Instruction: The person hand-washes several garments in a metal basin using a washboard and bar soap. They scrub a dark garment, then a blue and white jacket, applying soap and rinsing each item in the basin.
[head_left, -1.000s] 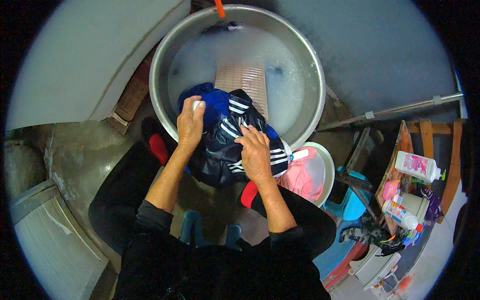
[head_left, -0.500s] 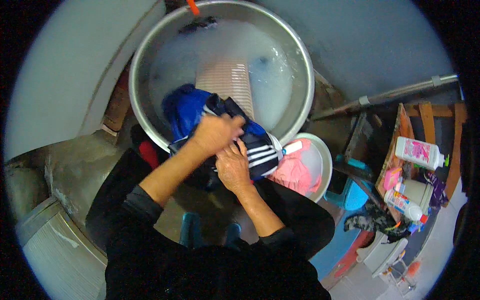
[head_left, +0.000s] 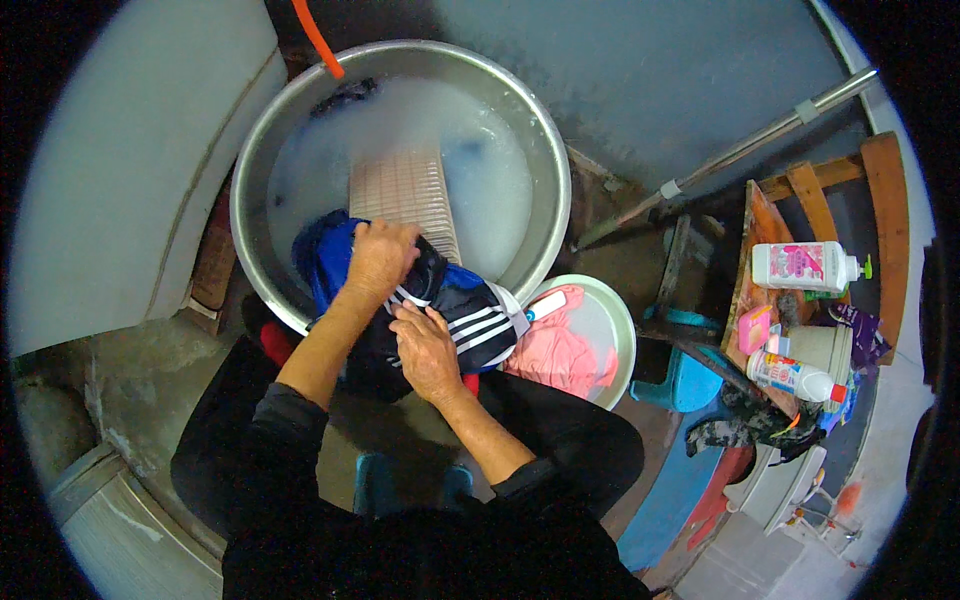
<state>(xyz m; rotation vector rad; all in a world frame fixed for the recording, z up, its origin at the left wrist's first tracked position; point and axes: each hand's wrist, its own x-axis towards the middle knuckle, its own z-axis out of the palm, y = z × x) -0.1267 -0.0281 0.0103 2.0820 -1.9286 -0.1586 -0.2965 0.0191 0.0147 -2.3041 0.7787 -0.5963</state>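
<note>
A wet dark garment (head_left: 478, 330) with bright blue panels and white stripes lies bunched over the near rim of a large metal basin (head_left: 560, 180). Part of it rests on the lower end of a ribbed washboard (head_left: 400, 195), which slants into cloudy, sudsy water. My left hand (head_left: 380, 262) presses on the blue and black cloth near the board, its fingers bent into the fabric. Closer to me, my right hand (head_left: 428, 352) grips the same garment beside the white stripes. Its fingers are partly curled, and the fingertips sink into the folds.
Right of the basin, a pale bowl (head_left: 630, 345) holds pink cloth (head_left: 550, 350) and a white brush-like item (head_left: 546, 306). An orange hose (head_left: 318, 38) hangs over the far rim. Bottles (head_left: 800, 267) stand on a wooden chair at right, near a blue plastic stool (head_left: 690, 385).
My left hand has slid away from me up the garment, apart from my right hand. The whole view has shifted, so the basin sits lower and further left.
</note>
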